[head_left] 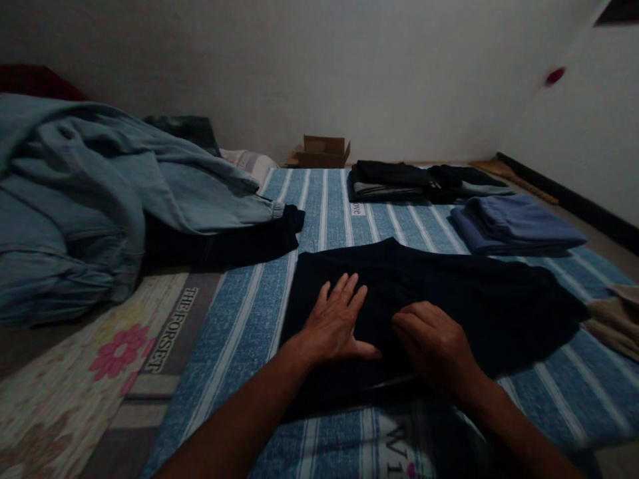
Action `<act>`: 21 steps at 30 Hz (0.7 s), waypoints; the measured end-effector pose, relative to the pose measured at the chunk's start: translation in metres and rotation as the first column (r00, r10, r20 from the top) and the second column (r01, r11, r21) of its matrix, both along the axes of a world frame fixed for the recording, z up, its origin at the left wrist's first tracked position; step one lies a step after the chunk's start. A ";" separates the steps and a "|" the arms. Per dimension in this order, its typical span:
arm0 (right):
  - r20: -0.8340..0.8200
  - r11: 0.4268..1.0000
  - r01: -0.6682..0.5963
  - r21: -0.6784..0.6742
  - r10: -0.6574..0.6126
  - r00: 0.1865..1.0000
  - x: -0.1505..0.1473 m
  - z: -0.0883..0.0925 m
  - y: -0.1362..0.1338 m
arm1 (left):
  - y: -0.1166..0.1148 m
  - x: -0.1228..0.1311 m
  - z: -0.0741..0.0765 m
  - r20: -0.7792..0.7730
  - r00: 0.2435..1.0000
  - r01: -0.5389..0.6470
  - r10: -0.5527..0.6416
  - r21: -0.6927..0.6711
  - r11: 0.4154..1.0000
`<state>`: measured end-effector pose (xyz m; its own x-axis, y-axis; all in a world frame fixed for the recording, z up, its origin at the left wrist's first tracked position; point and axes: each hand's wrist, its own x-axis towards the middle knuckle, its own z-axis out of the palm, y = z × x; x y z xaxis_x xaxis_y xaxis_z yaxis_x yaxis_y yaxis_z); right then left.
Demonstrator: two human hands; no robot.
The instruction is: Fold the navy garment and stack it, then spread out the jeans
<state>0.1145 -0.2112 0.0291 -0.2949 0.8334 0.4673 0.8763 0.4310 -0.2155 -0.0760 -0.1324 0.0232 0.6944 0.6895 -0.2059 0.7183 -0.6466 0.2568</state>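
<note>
A dark navy garment [449, 299] lies spread on a blue striped sheet [249, 313] in front of me. My left hand [337, 322] rests flat on the garment's near left part, fingers stretched out and together. My right hand [434, 342] lies palm down on the cloth just to the right, fingers curled toward the left hand; whether they pinch the fabric I cannot make out.
A heap of light blue denim clothes [100, 193] over a dark garment [234, 243] fills the left. Folded dark clothes [399, 181] and a folded blue-purple piece [514, 226] sit at the back right. A cardboard box [322, 152] stands by the wall. Beige cloth [616, 316] lies far right.
</note>
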 end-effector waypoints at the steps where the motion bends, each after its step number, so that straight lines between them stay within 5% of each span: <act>1: 0.012 0.999 0.002 -0.048 -0.002 1.000 -0.004 0.001 0.000 | 0.000 0.000 0.000 0.000 1.000 -0.001 0.001 -0.002 1.000; 9: 0.214 0.943 0.115 -0.313 -0.048 0.976 -0.012 -0.007 0.010 | -0.002 -0.002 -0.005 0.048 0.999 0.004 -0.004 0.006 1.000; 21: 0.317 0.877 0.208 -0.432 -0.069 0.946 -0.018 0.000 0.018 | -0.002 -0.001 -0.005 0.058 0.998 -0.002 0.002 0.001 1.000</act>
